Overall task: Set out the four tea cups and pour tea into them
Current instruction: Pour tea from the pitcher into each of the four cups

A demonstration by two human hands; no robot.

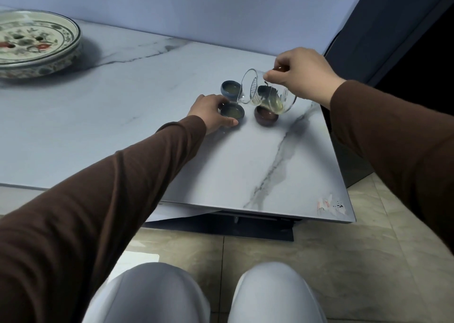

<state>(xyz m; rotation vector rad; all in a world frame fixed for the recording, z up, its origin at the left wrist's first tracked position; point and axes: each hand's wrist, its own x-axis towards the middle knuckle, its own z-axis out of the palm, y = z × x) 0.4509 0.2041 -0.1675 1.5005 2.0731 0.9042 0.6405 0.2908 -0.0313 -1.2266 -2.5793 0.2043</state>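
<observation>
My right hand grips a glass teapot by its top and tilts it to the left, spout down over a blue cup. That cup holds yellowish tea, and my left hand wraps around its left side on the marble table. Behind it stands a second blue cup, also with tea in it. A brown cup sits under the teapot's body; its content is unclear. Dark leaves and a little tea remain in the glass pot. A fourth cup is hidden from view.
A large painted ceramic tray rests at the far left of the table. The table's right edge runs close to the cups, with tiled floor below. My knees are at the bottom of the view.
</observation>
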